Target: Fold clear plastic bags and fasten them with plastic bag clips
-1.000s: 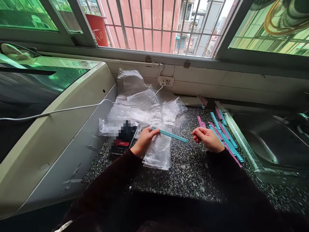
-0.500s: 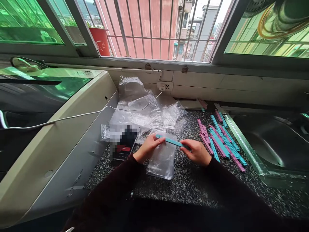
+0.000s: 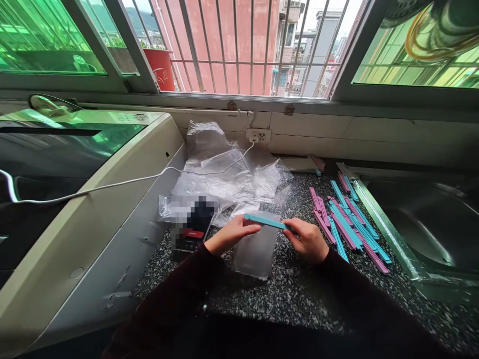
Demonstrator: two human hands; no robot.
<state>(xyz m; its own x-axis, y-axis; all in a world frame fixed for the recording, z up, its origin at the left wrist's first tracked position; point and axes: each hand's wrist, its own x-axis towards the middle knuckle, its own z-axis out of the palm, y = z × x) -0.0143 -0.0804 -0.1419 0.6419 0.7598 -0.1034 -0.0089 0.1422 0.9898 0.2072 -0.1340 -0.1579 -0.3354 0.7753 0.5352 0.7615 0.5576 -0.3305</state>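
Frame centre: right hand pinches blue strip — left hand at its other end, grip unclear. Bag beneath; strip pile right of centre.

Strip smooth, plastic-looking; crumpled film glossy; sink metal.

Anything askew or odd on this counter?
No spill visible, just untidy: the white cable trails from the socket over crumpled clear plastic, and the pink and blue strips lie overlapping at uneven angles beside the sink.
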